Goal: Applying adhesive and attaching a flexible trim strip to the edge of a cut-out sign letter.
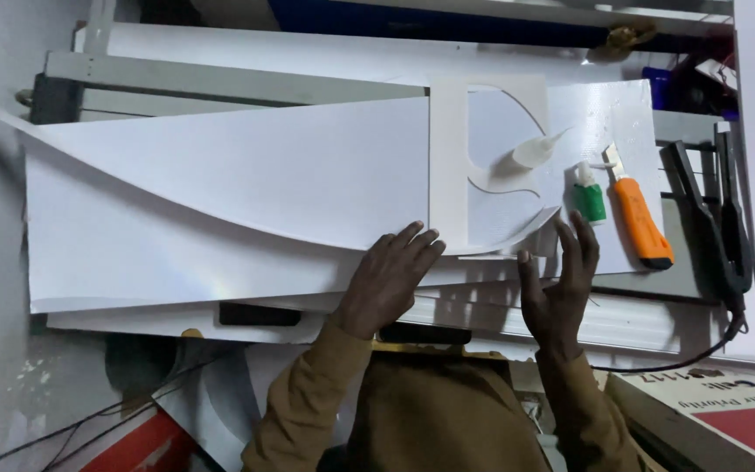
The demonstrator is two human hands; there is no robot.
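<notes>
On the desk [657, 308], viewed from above: a layered stack of white sheet stock with cut pieces on top.

Left hand: the left hand [388, 278] lies palm down on the near edge of the large white sheet [220, 205], fingers [412, 247] spread and flat, pinching nothing.

Right hand: the right hand [559, 281] is raised at the sheet's near edge, fingers apart and half curled, tips just beside the curved white offcut [530, 229]. Whether a fingertip touches that strip cannot be told; it grips nothing.

Work piece: a white cut-out letter [449, 166], straight stem with a curved bowl, lies on the sheets between and just beyond the two hands.

Sheet condition: the large white sheet carries a long wavy cut edge running from upper left down toward the left hand; a glossy under-sheet [133, 271] shows below it.

Tools nearby: an orange utility knife [641, 223], blade pointing away, lies right of the letter; a small green bottle [589, 197] stands just beside it; a white nozzle tip [539, 150] rests inside the letter's bowl. Black-handled tools [727, 227] lie well to the right.

Recommendation: in my judgement, keep the left palm flat so the layers cannot slide, and move the thin strip with fingertips only, as it looks easily creased.

Hazard: the knife blade appears exposed, near the right hand's reach.
</notes>
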